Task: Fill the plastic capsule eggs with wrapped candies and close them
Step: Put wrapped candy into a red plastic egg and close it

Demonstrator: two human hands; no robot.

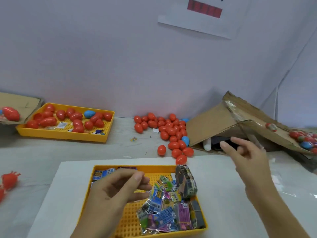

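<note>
Wrapped candies (pixel 164 208) in tray (pixel 130 220) | left hand (pixel 120 188) pinching one | right hand (pixel 247 155) raised, fingers spread

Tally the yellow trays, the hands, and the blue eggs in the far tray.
Yellow trays: 2, the far tray and the near tray
Hands: 2, the left hand and the right hand
Blue eggs in the far tray: 1, the blue egg
Total: 5

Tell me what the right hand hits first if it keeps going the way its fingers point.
Probably the loose red eggs beside the cardboard box; the right hand is open, fingers aimed up-left, though depth is unclear.
</note>
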